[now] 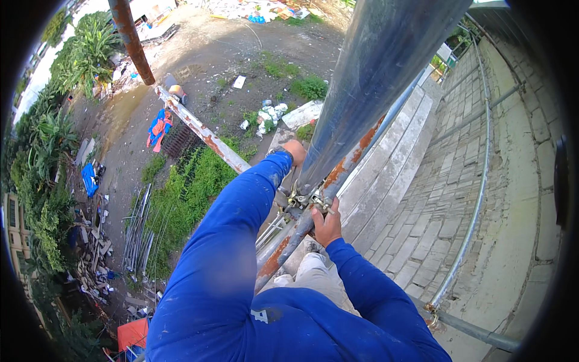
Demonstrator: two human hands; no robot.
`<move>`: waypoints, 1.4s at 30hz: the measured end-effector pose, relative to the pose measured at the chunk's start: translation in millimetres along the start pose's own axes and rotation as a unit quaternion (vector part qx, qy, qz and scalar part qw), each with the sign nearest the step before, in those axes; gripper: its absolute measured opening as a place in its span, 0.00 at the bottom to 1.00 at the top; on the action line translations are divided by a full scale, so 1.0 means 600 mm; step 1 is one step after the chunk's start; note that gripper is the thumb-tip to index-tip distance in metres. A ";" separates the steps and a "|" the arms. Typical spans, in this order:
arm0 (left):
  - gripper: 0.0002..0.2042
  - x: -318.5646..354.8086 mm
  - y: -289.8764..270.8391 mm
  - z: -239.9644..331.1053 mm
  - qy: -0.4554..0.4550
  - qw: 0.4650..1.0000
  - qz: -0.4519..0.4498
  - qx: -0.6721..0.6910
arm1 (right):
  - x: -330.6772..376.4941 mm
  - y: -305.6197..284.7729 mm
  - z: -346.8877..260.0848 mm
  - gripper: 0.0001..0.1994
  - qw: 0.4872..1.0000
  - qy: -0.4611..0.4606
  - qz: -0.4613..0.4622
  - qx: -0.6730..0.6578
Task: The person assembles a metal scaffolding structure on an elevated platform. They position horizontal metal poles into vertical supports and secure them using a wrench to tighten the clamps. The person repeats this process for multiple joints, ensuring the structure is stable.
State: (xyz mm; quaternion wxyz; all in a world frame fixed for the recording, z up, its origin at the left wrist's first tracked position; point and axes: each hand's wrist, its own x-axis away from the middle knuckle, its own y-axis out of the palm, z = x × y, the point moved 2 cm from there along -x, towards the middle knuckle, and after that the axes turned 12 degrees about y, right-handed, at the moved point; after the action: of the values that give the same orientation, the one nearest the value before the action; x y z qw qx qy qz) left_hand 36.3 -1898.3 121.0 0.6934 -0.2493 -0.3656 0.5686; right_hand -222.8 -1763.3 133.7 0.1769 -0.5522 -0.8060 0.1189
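Note:
A thick grey steel scaffold pole (368, 78) rises close in front of me. At its foot a metal scaffold clamp (301, 199) with bolts joins it to a rusty, paint-flecked pipe (274, 256) running slantwise. My right hand (327, 224) is closed on the near right side of the clamp, the thumb up by its bolt. On the far left side of the upright pole is my left hand (294, 152), its back rounded as in a fist. The pole hides its fingers and whatever they hold. Both arms wear blue sleeves.
Another rusty pipe (202, 130) runs off to the left, below a hanging brown pipe (131, 42). A block wall (416, 241) and a galvanised rail (479, 199) stand at right. Far below lie a bundle of metal rods (139, 232), weeds and scattered rubbish.

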 end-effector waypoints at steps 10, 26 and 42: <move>0.14 0.039 -0.087 -0.069 0.022 0.986 0.132 -0.103 | 0.007 0.004 -0.015 0.39 1.000 -0.019 -0.003 -0.007; 0.06 0.466 0.018 0.124 0.223 0.853 0.431 0.192 | 0.001 -0.003 0.007 0.39 0.999 -0.027 0.017 0.028; 0.04 0.361 -0.079 0.203 0.208 0.917 0.339 0.034 | 0.000 -0.002 -0.001 0.37 0.999 -0.037 0.025 0.021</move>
State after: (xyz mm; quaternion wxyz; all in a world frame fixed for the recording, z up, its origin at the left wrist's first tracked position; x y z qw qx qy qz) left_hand -12.6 -1707.6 279.6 0.5279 -0.4469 -0.0874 0.7169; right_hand -223.7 -1763.5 134.7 0.1560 -0.5632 -0.7954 0.1607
